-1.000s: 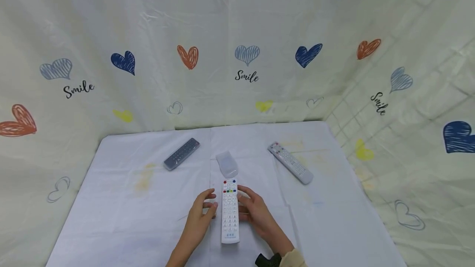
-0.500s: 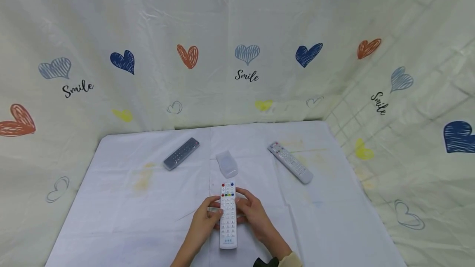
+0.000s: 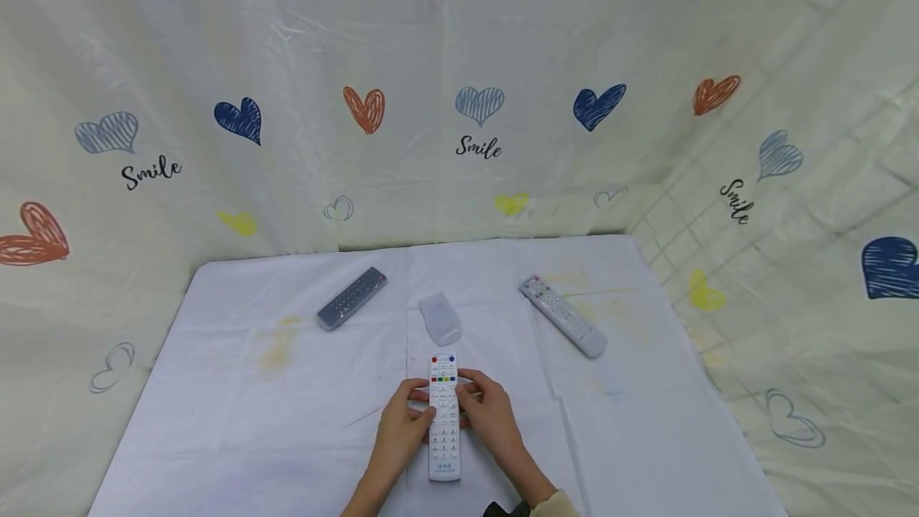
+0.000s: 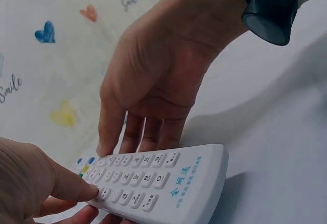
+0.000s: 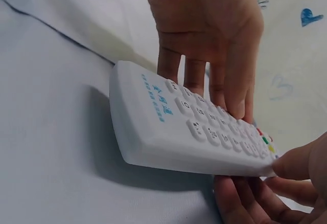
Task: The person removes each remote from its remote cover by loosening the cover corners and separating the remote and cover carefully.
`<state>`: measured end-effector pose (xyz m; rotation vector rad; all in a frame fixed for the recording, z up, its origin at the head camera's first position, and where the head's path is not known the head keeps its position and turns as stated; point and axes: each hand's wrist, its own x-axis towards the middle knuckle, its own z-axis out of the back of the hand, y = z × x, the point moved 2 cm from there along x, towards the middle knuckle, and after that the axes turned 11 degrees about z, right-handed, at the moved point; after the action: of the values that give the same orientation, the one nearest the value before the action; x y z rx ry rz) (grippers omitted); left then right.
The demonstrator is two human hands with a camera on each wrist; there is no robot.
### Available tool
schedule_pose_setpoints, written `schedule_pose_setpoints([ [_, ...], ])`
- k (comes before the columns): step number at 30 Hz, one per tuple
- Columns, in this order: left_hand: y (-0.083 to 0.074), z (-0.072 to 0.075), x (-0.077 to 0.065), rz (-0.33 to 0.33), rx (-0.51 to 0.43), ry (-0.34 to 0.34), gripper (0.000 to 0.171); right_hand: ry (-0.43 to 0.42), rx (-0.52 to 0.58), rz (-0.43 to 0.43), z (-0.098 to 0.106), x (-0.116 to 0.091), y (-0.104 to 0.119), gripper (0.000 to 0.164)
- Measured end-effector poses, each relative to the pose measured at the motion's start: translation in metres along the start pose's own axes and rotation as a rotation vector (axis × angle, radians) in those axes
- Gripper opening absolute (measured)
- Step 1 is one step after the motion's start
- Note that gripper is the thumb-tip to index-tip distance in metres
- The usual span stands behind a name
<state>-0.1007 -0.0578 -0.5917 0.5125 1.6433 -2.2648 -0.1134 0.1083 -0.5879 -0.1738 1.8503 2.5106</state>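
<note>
A white remote control (image 3: pixel 444 441) with rows of white buttons and a few coloured ones near its far end is held between both hands, buttons up. My left hand (image 3: pixel 399 425) grips its left side, thumb on the edge of the button face and fingers beneath. From the right side my right hand (image 3: pixel 491 417) holds it, the thumb on the upper edge and the fingers reaching underneath. In the left wrist view the remote's near end, with blue lettering, points toward the camera. The right wrist view shows a shadow under the remote (image 5: pixel 153 142) on the white cloth.
Beyond the remote lies a translucent plastic sleeve (image 3: pixel 440 319). A dark grey remote (image 3: pixel 351 298) rests at the back left, and a grey remote (image 3: pixel 563 316) at the back right. White cloth covers the table (image 3: pixel 237 421). A curtain (image 3: pixel 416 30) printed with hearts hangs behind.
The left hand has moved right and taken hold of the remote's left side. The remote has come slightly nearer the person, with the right hand still on it.
</note>
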Motion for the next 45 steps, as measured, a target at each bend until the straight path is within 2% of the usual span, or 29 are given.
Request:
schedule_pose_setpoints([
  [5,-0.001,-0.005,0.002,-0.016,0.078,-0.103,0.046,-0.051,-0.177,0.029,-0.003,0.002,0.002,0.034],
  [10,-0.002,-0.009,0.003,-0.023,0.183,-0.195,0.043,-0.074,-0.274,0.045,-0.006,0.003,0.004,0.032],
  [13,-0.004,-0.011,0.001,-0.02,0.227,-0.224,0.042,-0.072,-0.325,0.049,-0.007,0.004,0.004,0.032],
  [17,-0.008,-0.012,0.001,-0.016,0.272,-0.229,0.041,-0.052,-0.372,0.049,-0.007,0.005,0.006,0.032],
  [22,-0.012,-0.012,0.001,-0.033,0.327,-0.204,0.04,-0.029,-0.417,0.066,0.002,0.006,0.008,0.025],
  [26,-0.019,-0.014,-0.001,-0.061,0.42,-0.208,0.04,-0.054,-0.483,0.096,0.014,0.011,0.007,0.015],
  [30,-0.033,-0.017,-0.001,-0.124,0.488,-0.231,0.043,-0.101,-0.537,0.09,0.032,0.018,0.005,0.012],
  [33,-0.047,-0.021,0.003,-0.194,0.486,-0.202,0.043,-0.135,-0.562,0.09,0.051,0.022,0.004,0.013],
  [37,-0.069,-0.029,0.013,-0.314,0.507,-0.118,0.041,-0.182,-0.597,0.117,0.077,0.026,0.0,0.016],
  [40,-0.084,-0.039,0.024,-0.411,0.536,-0.057,0.039,-0.233,-0.607,0.131,0.096,0.028,-0.005,0.02],
  [45,-0.104,-0.058,0.048,-0.508,0.577,0.015,0.037,-0.293,-0.601,0.132,0.125,0.029,-0.012,0.031],
])
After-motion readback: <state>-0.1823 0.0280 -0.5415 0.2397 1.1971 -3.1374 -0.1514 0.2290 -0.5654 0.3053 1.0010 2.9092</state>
